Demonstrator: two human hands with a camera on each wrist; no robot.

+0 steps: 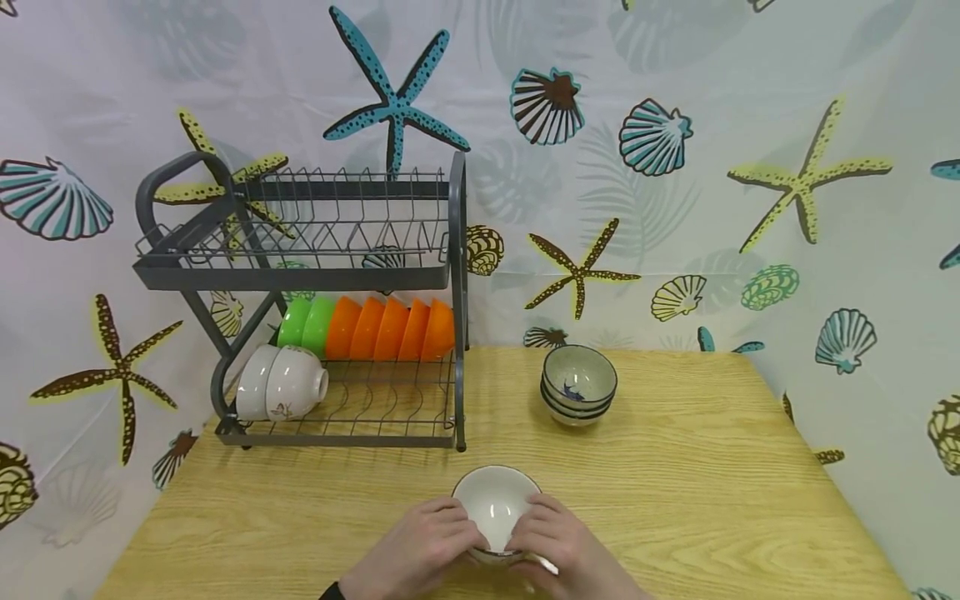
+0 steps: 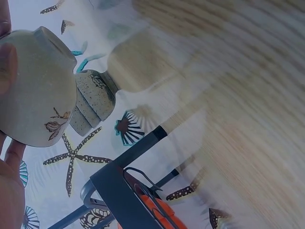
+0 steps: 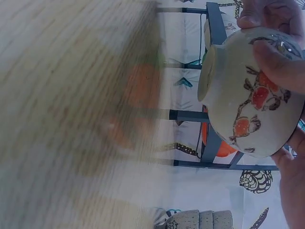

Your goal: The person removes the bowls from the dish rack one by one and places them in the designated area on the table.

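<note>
Currently, the left hand (image 1: 427, 542) and right hand (image 1: 561, 543) clamp their fingers on a round white glazed bowl with a red-fruit print (image 1: 495, 504), from eight and four o'clock. It is at six o'clock in the head view. From it, stacked grey speckled bowls (image 1: 579, 390) stand at one o'clock, a dark-grey two-tier metal dish rack (image 1: 300, 279) near eleven.

white bowl (image 1: 492, 504) | thin dark rim, red-orange fruit print outside | mouth up | held in both hands (image 1: 435, 537) (image 1: 558, 537) above the surface (image 1: 712, 467)
</note>
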